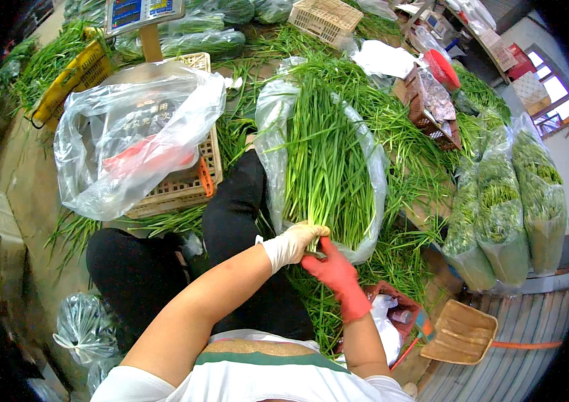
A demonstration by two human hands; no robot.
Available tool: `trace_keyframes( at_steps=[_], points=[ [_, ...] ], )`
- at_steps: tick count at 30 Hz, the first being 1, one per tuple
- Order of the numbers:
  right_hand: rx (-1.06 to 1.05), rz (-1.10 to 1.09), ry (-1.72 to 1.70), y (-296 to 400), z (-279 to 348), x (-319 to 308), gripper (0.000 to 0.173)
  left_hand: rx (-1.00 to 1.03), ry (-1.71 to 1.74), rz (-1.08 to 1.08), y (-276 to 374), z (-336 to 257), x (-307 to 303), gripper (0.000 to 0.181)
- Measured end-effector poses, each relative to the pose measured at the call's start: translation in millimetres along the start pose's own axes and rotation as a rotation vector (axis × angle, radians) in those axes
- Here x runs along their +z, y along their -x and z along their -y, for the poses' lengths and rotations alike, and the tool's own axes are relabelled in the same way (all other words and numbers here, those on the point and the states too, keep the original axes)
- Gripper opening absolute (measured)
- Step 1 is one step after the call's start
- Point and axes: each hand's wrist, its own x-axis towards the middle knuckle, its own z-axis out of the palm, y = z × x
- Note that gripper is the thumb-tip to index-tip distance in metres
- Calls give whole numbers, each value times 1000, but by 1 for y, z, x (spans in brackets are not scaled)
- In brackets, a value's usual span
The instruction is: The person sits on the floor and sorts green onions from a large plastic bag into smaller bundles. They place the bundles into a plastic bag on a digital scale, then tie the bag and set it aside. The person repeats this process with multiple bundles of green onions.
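My left hand (294, 245), in a pale rubber glove, grips the pale stem ends of a bunch of long green leafy stalks (314, 166), perhaps garlic chives. Its leaves point away from me over more stalks in an open clear plastic bag (379, 186). In a red rubber glove, my right hand (332, 269) touches the lower end of the bunch beside the left; its fingertips are partly hidden, so its hold is unclear. Left of the bag, a clear plastic sheet or bag (88, 176) covers much of a scale, with an orange-handled tool (206, 177) beside it on a beige crate (164, 203).
Loose stalks (415, 176) lie around the bag. A brown crate (422, 118) stands beyond it, filled bags of greens (503, 226) stand at right, and a red crate (407, 314) and a dustpan-like scoop (460, 331) lie at lower right. A yellow crate (76, 80) leans at upper left.
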Motion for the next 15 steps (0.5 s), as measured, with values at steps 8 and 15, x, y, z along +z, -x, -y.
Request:
trace_keyframes(
  at_steps=[8,15],
  points=[
    [-96,-345,-541,-8,25,-36,32,188,-72,97,34,-13,7,17],
    [-290,-579,86,-62,21,-8,39,435,-94,143,38,-5,0,26]
  ],
)
